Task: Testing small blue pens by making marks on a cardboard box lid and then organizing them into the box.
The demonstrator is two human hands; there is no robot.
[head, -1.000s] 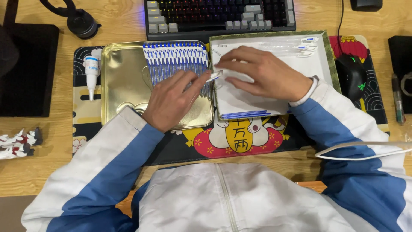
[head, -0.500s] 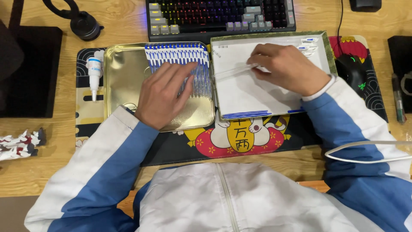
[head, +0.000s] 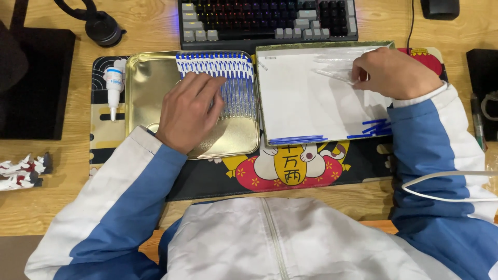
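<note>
Desk seen from above. The left hand (head: 189, 111) lies palm down, fingers spread and gripping nothing, on a row of clear strips with blue ends (head: 228, 78) inside a gold tin tray (head: 142, 78). At three o'clock of the tray, the right hand (head: 397, 72) pinches one clear strip (head: 334, 75) over a white sheet (head: 311, 103). A keyboard (head: 270, 21) sits at twelve o'clock; a small white bottle (head: 114, 85) at nine o'clock.

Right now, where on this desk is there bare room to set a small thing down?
Bare wood lies left of the desk mat, between the black pad and the small figures. The gold tray has bare floor at its left. Around the keyboard and both hands it is crowded.
</note>
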